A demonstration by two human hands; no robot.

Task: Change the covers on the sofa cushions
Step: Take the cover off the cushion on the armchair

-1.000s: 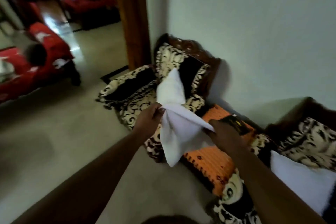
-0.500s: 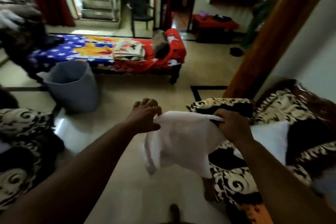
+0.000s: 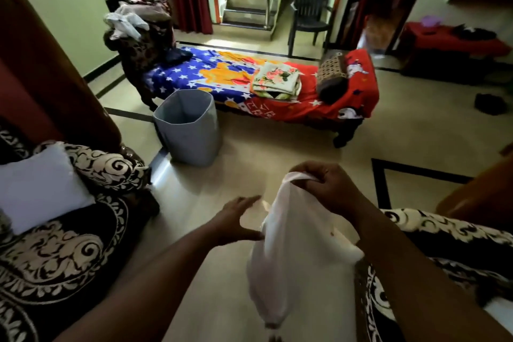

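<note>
White cover hanging from one hand over the floor

The right hand pinches the top edge of the white cushion cover, which hangs down limp between the two forearms; the left hand is spread and relaxed just beside the cloth, grasping nothing. To the left, a bare white cushion lies on a patterned sofa chair, and another patterned seat sits at the right. Farther off, a grey bin stands on the floor by a cot with folded floral cloth.
</note>
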